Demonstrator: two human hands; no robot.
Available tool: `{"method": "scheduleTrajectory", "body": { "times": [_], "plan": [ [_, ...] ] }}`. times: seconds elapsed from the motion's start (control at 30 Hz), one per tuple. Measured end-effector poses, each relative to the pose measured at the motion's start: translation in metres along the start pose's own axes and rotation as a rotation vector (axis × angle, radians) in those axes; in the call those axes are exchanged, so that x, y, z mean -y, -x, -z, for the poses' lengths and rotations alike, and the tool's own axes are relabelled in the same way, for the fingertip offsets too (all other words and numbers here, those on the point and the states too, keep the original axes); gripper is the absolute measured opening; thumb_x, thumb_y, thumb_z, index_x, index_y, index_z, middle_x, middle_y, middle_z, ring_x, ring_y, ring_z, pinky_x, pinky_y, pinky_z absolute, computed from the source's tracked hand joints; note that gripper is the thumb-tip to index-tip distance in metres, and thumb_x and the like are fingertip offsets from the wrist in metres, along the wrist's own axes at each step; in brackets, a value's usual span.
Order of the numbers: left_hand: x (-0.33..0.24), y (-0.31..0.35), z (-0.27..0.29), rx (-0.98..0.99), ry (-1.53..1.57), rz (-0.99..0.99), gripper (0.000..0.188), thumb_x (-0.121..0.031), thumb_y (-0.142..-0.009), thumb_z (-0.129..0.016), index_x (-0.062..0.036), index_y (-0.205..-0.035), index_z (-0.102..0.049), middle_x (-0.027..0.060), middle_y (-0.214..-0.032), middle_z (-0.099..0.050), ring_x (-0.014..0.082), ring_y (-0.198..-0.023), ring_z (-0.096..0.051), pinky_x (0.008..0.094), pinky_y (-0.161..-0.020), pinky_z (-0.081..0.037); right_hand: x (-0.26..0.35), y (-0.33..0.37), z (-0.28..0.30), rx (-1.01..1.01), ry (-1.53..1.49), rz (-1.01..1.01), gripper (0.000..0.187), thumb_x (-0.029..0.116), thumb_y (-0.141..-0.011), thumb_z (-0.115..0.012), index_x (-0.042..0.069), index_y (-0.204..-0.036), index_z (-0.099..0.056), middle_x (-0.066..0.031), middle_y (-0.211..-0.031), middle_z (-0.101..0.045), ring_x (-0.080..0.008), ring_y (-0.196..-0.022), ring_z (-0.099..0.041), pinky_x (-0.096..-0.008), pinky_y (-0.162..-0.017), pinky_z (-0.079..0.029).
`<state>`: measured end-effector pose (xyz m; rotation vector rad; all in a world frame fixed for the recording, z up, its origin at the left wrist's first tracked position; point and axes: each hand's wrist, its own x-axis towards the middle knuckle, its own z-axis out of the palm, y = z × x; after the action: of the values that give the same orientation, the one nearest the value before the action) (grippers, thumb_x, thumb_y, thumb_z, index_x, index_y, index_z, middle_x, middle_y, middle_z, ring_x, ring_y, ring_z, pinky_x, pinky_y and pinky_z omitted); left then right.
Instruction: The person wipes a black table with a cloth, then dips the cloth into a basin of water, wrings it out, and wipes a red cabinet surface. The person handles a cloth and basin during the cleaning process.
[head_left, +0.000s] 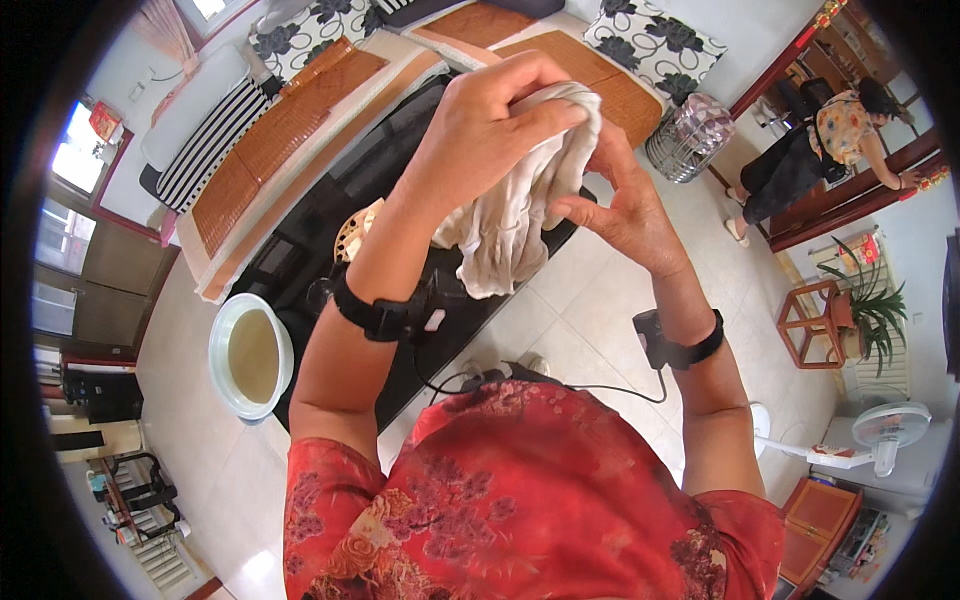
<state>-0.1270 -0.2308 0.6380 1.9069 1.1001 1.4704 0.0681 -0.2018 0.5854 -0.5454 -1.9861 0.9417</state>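
A bunched off-white cloth (505, 235) hangs in folds.

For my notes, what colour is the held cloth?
The cloth is off-white; head view shows it best.

The cloth (515, 215) is matt and rough with creases. The desk (310, 210) has a smooth, glossy top; the basin (219, 350) looks like smooth plastic. The floor tiles (585, 305) shine faintly, and the wire stand (684, 150) looks like polished metal.
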Motion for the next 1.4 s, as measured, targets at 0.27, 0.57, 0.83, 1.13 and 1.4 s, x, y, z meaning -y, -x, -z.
{"method": "scheduleTrajectory", "body": {
  "times": [0.27, 0.57, 0.83, 1.13, 1.4],
  "plan": [
    [0.003, 0.000, -0.004, 0.151, -0.177, 0.070, 0.023, -0.021, -0.087, -0.072, -0.0019, -0.099, -0.067, -0.0044, -0.075, -0.054, 0.0036, -0.069, -0.045, 0.0198, -0.061, -0.039, -0.001, -0.011, 0.013, -0.223, -0.383, -0.002, 0.017, 0.007, -0.094, -0.062, 0.006, -0.111, -0.058, -0.0021, -0.113, -0.061, -0.0084, -0.103, -0.057, -0.0240, -0.089, -0.045],
    [0.039, 0.032, -0.018, 0.057, -0.183, 0.031, 0.046, -0.013, -0.073, -0.077, -0.0034, -0.113, -0.057, 0.0149, -0.101, -0.064, 0.0305, -0.094, -0.064, 0.0364, -0.081, -0.050, 0.030, -0.022, 0.015, -0.171, 0.050, 0.137, 0.015, 0.006, -0.094, -0.059, 0.003, -0.109, -0.062, 0.0016, -0.099, -0.064, -0.0048, -0.090, -0.056, -0.0200, -0.079, -0.046],
    [0.077, 0.063, -0.016, -0.031, -0.073, 0.123, 0.023, -0.008, -0.086, -0.066, -0.0003, -0.108, -0.061, 0.0014, -0.086, -0.058, 0.0080, -0.080, -0.052, 0.0251, -0.073, -0.045, 0.044, -0.038, 0.047, -0.273, 0.472, 0.280, 0.017, 0.006, -0.093, -0.060, 0.005, -0.110, -0.063, -0.0066, -0.094, -0.067, -0.0117, -0.083, -0.061, -0.0234, -0.078, -0.049],
    [0.034, 0.017, 0.035, -0.111, -0.059, 0.062, 0.018, -0.011, -0.092, -0.062, -0.0035, -0.108, -0.067, -0.0025, -0.086, -0.063, 0.0049, -0.082, -0.056, 0.0205, -0.072, -0.045, -0.029, -0.006, 0.090, -0.179, 0.802, 0.226, 0.026, 0.018, -0.083, -0.073, 0.008, -0.106, -0.065, -0.0074, -0.096, -0.066, -0.0264, -0.082, -0.066, -0.0301, -0.072, -0.053],
    [0.015, -0.020, 0.049, -0.175, 0.332, -0.056, 0.022, 0.001, -0.087, -0.054, -0.0024, -0.107, -0.060, 0.0010, -0.097, -0.063, 0.0091, -0.092, -0.059, 0.0223, -0.086, -0.045, -0.082, 0.022, 0.023, -0.013, 0.730, -0.185, 0.031, 0.012, -0.080, -0.078, 0.006, -0.107, -0.063, -0.0069, -0.087, -0.062, -0.0158, -0.078, -0.058, -0.0274, -0.072, -0.049]
  ]
}}
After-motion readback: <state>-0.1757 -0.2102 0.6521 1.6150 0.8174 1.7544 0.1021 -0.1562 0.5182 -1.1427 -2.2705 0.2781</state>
